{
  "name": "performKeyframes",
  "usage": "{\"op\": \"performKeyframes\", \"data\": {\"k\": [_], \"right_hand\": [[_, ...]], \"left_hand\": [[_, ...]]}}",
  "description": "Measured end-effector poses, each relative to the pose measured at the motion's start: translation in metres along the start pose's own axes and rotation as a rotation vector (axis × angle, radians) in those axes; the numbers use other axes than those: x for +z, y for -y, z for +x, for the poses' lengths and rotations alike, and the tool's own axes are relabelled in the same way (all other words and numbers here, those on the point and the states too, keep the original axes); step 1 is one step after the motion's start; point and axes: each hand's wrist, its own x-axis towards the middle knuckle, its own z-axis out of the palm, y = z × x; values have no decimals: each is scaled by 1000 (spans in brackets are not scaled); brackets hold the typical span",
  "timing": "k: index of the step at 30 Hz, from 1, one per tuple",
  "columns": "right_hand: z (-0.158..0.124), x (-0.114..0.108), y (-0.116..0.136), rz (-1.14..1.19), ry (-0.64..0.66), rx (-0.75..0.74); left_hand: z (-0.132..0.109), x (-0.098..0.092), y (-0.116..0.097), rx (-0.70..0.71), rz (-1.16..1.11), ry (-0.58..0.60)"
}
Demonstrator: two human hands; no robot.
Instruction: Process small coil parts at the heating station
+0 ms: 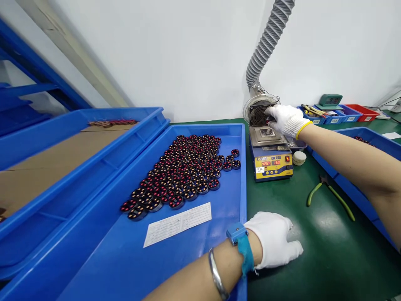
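My right hand (283,119), in a white knit glove with a yellow edge, is raised over the soldering pot (273,165). Its fingers close on a small dark part (271,118), mostly hidden by the glove, in front of the round fan grille (258,115). A silvery square of molten metal (267,132) shows on top of the pot below. My left hand (275,242), white-gloved with a blue wrist strap, rests on the green table beside the blue tray (243,175), thumb apart and nothing visible in it. Many round black parts with red and yellowish spots (188,167) fill the tray's middle.
A printed paper slip (178,224) lies in the tray. Green-handled pliers (328,194) and a round whitish pad (299,158) are on the table. A grey exhaust hose (269,42) rises behind the pot. Another blue tray (344,184) stands at right, small bins (341,118) behind.
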Motion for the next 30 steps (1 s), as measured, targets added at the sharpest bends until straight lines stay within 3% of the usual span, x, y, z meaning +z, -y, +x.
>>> {"op": "performKeyframes", "data": {"k": [8,15,19,25,30], "right_hand": [[-3,-1,-7,102,-81,33],[-8,-17,7,-178,58,-97],[-3,-13,15,-294,111,-150],[4,7,22,-296,95,-163],[2,-3,21,-249,92,-142]], "left_hand": [[0,1,1,3,20,-4],[0,0,0,8,28,-2],[0,-1,0,12,25,3],[0,-1,0,7,37,-12],[0,-1,0,22,39,-6]]}}
